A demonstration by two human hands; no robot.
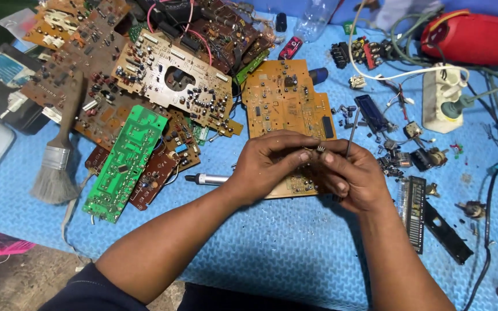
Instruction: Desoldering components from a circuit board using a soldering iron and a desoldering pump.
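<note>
My left hand [272, 164] and my right hand [350, 175] meet over the near end of an orange-brown circuit board [286, 98] lying on the blue foam mat [260, 247]. Between the fingertips of both hands sits a tiny component [320, 148] with short legs. My right hand also grips a thin grey tool [353, 129] that sticks up past the fingers. A silver pen-like tool [206, 179] lies on the mat just left of my left wrist.
A pile of circuit boards fills the upper left, with a green board [125, 161] and a tan board [174, 78]. A brush [59, 155] lies at left. Loose parts, a black strip [415, 210], a white power strip [442, 98] and a red case [474, 37] are at right.
</note>
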